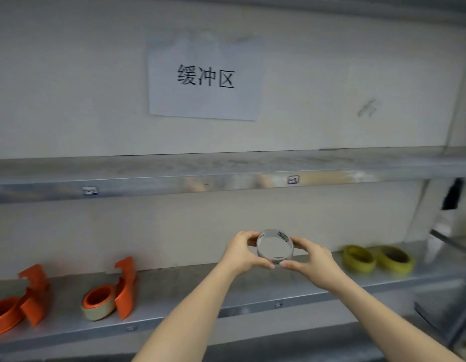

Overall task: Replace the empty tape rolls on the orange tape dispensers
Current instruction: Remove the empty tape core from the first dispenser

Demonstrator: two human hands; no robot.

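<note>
A clear tape roll [284,236] is held in the air over the lower shelf [252,291], right of its middle, between the orange pieces on the left and the yellow ones on the right. Its round opening faces the viewer and slightly upward, so its axis runs from the wall toward the camera. The left grip [242,253] curls round the roll's left side and the right grip [311,259] round its right, with both thumbs meeting under the lower rim. On the shelf's left, two orange tape dispensers lie on their sides with handles raised: the far one [31,296] is cut by the frame edge, and the nearer one [125,286] carries a thin beige ring [96,313] on its hub. Two yellow tape rolls [358,258] [395,258] lie just beside each other on the right. Both shelves are grey metal; the upper shelf [226,176] spans the frame. On the pale wall above hangs a paper sign [204,100] with three black characters.
</note>
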